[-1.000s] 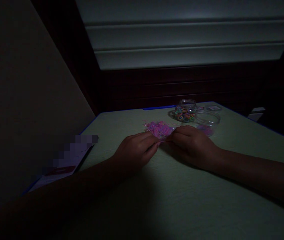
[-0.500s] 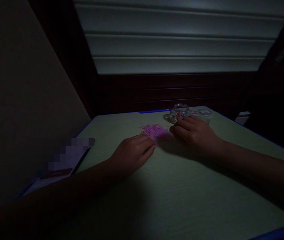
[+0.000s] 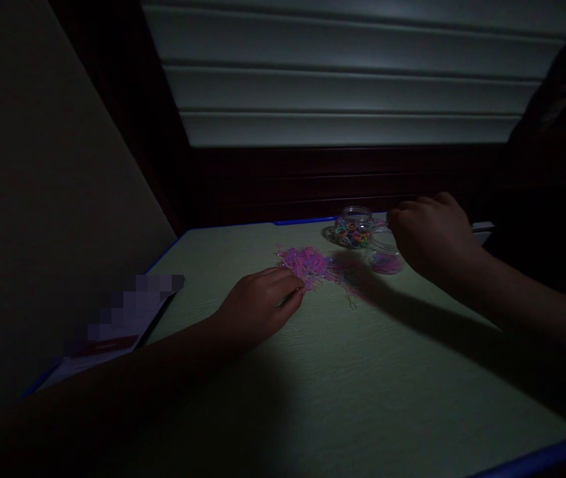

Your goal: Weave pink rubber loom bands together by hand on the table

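A loose pile of thin pink and purple bands (image 3: 307,260) lies on the pale green table (image 3: 243,252). At the pile's near edge my left hand (image 3: 267,302) rests with thumb and fingers pinched; what they hold is too small to name. My right hand (image 3: 432,232) is raised over a clear jar (image 3: 385,255) with some pink bands in it, its fingers curled and closed. Anything within those fingers is hidden. Behind the pile stands another clear jar (image 3: 355,229), open, with multicoloured rings inside.
Papers (image 3: 133,318), partly blurred out, lie along the left table edge. A wall rises at the left, and a slatted light panel (image 3: 352,93) in a dark frame stands behind the table. Something pale sits beyond the right edge.
My right hand has risen and moved right, from beside the pile to above the pink-band jar. That jar and scattered bands right of the pile are now uncovered. My left hand has barely moved.
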Demonstrator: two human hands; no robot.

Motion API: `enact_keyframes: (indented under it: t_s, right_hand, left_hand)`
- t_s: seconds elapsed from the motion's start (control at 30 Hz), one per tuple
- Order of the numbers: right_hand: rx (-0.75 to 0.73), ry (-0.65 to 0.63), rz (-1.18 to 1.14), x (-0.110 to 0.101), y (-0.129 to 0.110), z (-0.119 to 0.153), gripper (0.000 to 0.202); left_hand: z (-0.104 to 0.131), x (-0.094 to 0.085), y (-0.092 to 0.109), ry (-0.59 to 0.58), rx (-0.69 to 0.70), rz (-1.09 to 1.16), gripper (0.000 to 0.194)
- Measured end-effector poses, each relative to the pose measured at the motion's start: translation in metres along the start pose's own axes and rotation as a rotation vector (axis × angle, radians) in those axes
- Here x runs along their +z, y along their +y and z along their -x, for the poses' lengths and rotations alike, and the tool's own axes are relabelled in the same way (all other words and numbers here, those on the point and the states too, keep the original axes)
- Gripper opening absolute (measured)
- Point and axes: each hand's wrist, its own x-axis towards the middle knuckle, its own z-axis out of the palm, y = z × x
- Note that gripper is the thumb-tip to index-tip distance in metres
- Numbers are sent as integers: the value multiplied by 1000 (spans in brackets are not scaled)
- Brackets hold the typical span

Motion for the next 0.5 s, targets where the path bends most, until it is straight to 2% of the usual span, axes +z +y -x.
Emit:
enact_keyframes:
  t_s: [0.23, 0.5]
  right_hand:
    - [-10, -26, 36, 1, 0, 1, 33]
    - [-37, 28, -15, 1, -2, 4, 32]
  left_hand:
    - [-1, -1, 1, 1, 3, 1, 20]
    - [0, 1, -1, 1, 8, -11, 20]
